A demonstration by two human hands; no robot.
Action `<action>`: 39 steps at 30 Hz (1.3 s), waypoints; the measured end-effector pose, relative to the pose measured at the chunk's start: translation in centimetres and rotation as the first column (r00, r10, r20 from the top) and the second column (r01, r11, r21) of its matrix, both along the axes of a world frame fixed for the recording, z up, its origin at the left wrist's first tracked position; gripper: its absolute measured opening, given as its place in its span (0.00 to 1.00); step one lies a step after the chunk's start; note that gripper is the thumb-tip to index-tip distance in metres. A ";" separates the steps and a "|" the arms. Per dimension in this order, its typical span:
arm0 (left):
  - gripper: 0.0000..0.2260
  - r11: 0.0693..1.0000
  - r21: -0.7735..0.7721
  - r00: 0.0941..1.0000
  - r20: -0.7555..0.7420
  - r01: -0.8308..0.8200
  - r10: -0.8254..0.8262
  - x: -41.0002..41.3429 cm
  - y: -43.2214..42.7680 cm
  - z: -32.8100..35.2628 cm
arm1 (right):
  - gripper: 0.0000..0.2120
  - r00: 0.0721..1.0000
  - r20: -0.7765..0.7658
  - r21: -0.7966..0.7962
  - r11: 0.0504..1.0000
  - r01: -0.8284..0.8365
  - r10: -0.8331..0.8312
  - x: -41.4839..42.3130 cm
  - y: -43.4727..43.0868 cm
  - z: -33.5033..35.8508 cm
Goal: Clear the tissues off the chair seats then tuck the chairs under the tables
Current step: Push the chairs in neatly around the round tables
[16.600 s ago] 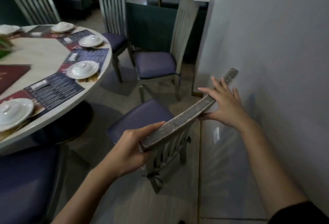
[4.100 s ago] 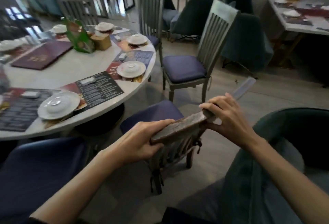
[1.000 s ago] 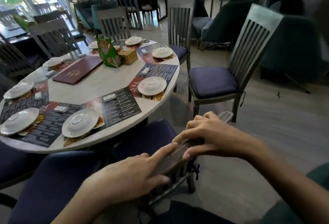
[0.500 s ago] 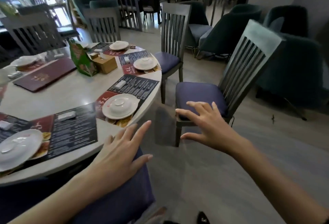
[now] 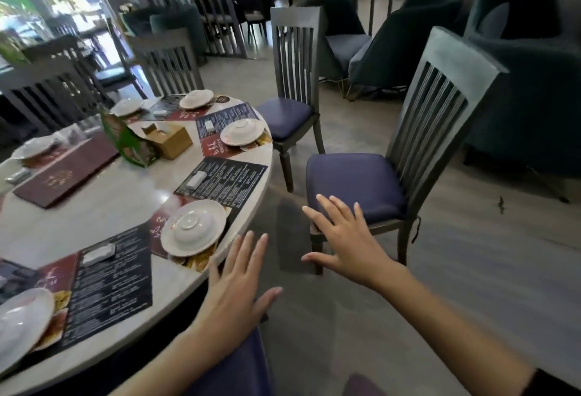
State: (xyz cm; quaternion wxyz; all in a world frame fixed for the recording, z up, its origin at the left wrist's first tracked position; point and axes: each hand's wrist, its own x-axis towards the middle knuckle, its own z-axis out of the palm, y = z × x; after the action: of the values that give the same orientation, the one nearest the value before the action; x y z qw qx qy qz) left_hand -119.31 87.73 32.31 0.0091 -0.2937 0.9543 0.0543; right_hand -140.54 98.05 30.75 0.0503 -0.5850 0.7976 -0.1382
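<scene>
A grey slat-back chair with a purple seat cushion (image 5: 355,185) stands pulled out from the round white table (image 5: 125,194), angled away from it. Its seat is bare; I see no tissue on it. My right hand (image 5: 342,244) is open, fingers spread, hovering just in front of that seat's near edge. My left hand (image 5: 235,288) is open too, by the table's rim, above the purple seat (image 5: 239,370) of a chair tucked beneath the table. A second pulled-out chair (image 5: 289,112) stands further back, its seat also bare.
The table carries white plates with upturned bowls (image 5: 191,226), dark placemats, a wooden tissue box (image 5: 169,141), a green stand and a maroon menu. Dark green armchairs (image 5: 528,81) stand to the right. Grey floor lies open between the chairs and armchairs.
Both hands have let go of the near chair's back, which is tucked under the table. The view has swung right and closer to the pulled-out chair; my right hand reaches toward its seat.
</scene>
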 end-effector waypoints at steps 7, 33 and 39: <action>0.38 0.987 -0.163 0.998 -0.051 0.011 -0.020 -9.6 1.7 0.1 | 0.41 0.999 -0.035 -0.060 0.998 -0.012 0.010 -7.4 0.3 0.7; 0.34 0.946 -0.295 0.922 -0.387 -0.132 0.007 -63.2 7.3 6.8 | 0.30 0.958 -0.285 -0.225 0.969 -0.098 0.031 -57.7 4.6 6.9; 0.37 0.961 -0.050 0.917 -0.316 -0.273 0.244 -73.5 8.1 7.8 | 0.35 0.953 -0.247 -0.098 0.974 -0.203 0.174 -69.7 3.6 7.4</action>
State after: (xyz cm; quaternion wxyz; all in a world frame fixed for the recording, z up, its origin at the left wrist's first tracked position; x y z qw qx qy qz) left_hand -192.81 95.81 40.16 -0.1603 -0.4053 0.8983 0.0555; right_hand -210.19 101.61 38.10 -0.0683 -0.6728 0.7283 -0.1105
